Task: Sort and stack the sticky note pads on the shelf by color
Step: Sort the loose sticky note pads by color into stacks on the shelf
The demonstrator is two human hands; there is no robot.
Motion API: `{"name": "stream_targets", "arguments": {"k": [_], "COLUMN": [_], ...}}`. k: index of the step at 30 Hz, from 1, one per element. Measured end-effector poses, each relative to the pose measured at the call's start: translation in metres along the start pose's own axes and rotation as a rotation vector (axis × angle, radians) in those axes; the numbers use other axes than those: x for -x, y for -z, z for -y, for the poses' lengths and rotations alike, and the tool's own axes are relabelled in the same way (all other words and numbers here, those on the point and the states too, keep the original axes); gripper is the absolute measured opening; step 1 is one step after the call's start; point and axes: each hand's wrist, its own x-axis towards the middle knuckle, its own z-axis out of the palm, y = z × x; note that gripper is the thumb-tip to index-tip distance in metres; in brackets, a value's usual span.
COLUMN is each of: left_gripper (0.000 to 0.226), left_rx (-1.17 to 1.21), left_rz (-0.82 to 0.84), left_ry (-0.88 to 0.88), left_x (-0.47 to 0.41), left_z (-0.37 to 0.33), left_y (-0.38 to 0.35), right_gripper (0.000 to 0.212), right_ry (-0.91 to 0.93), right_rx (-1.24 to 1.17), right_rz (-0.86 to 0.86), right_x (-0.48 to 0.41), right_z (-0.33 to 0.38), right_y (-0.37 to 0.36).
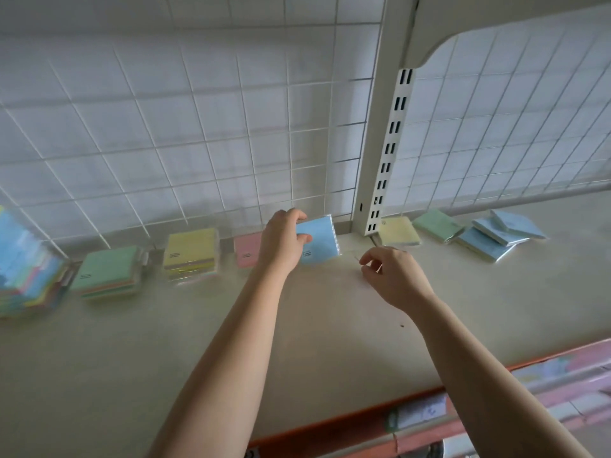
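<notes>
- The left hand [284, 241] holds a blue square sticky note pad in clear wrap [319, 239], thumb over its near face and fingers curled over its top edge, tilted at the back edge of the cream shelf [297, 325], just left of the slotted white upright post [386, 150].
- The right hand [393, 276] hovers just right of it with fingers loosely curled and narrow, holding nothing that can be made out; something thin and clear may lie at its fingertips, too faint to tell.
- Along the back edge, left of the blue pad: a pink wrapped pad [246, 251] partly hidden by the left hand, a yellow-topped stack [191, 257], a green-topped stack [107, 272], and a mixed-colour pile [26, 269] at the far left edge.
- Judged from this, sorting is partly done: colour places are begun, but the stacks show other colours in their lower layers.
- Left to sort, right of the post: a pale yellow pad [398, 231], a green pad [436, 224] and several blue pads [499, 234] lying loosely overlapped.
- Small dark printed marks sit on the corners of the pads, too small to read; no brand is legible.
</notes>
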Motion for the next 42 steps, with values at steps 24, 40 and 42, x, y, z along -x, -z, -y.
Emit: {"name": "stream_targets", "arguments": {"k": [24, 40, 42], "left_gripper": [0.033, 0.036, 0.037], "left_rx": [-0.318, -0.267, -0.265], "left_rz": [-0.006, -0.085, -0.083], "left_ry": [-0.120, -0.057, -0.053], "left_x": [0.028, 0.024, 0.024], "left_z": [0.001, 0.015, 0.014], "left_y": [-0.023, -0.032, -0.032], "right_gripper": [0.013, 0.014, 0.014], "right_ry": [0.035, 0.031, 0.029], "right_rx": [-0.060, -0.084, -0.088], "right_rz": [-0.060, -0.097, -0.100], "right_x": [0.004, 0.005, 0.005], "right_z": [-0.015, -0.014, -0.014], "right_y": [-0.015, -0.016, -0.016]}}
